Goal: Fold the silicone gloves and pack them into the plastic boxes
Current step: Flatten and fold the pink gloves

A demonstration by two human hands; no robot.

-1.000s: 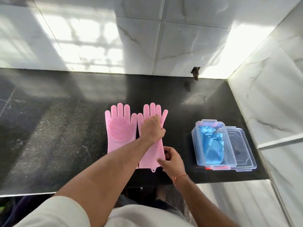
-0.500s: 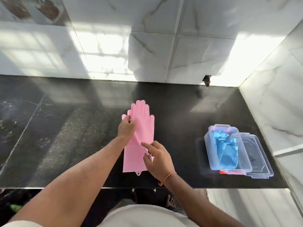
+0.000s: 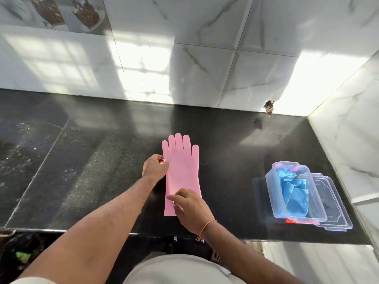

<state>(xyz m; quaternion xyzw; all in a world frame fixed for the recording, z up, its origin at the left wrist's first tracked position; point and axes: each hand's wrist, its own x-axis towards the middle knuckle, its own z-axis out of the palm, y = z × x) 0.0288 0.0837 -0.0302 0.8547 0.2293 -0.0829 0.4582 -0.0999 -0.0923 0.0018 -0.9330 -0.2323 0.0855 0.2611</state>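
A: How far along does the packing look?

B: Partway, I'd judge. One clear box (image 3: pixel 295 193) at the right of the worktop (image 3: pixel 82 171) already has blue gloves (image 3: pixel 295 193) bunched inside, with no lid on. More clear plastic (image 3: pixel 336 210) sits just beside and partly under it, perhaps another box or lids; I cannot tell which.

A: And the pink gloves?

B: The pink gloves (image 3: pixel 181 171) lie flat near the middle of the worktop, fingers pointing at the wall, cuff toward the person. Only one outline shows, so I take it to be two stacked, though I cannot see a second layer clearly. No fold has been made across the length yet.

A: What are the hands doing?

B: The left hand (image 3: pixel 154 166) is curled at the left edge, just under the little finger, and seems to pinch that edge. The right hand (image 3: pixel 191 208) rests on the cuff end, fingers bent down onto the silicone; pressing or pinching, I cannot tell.

A: What's left, then?

B: Folding the pink ones, getting them into a box, well apart to the right, and probably lidding.

A: How do they look?

B: Smooth, matte, plain pink on the upper face, lying flat without wrinkles. Floppy stuff, I'd guess, likely to spring open once folded.
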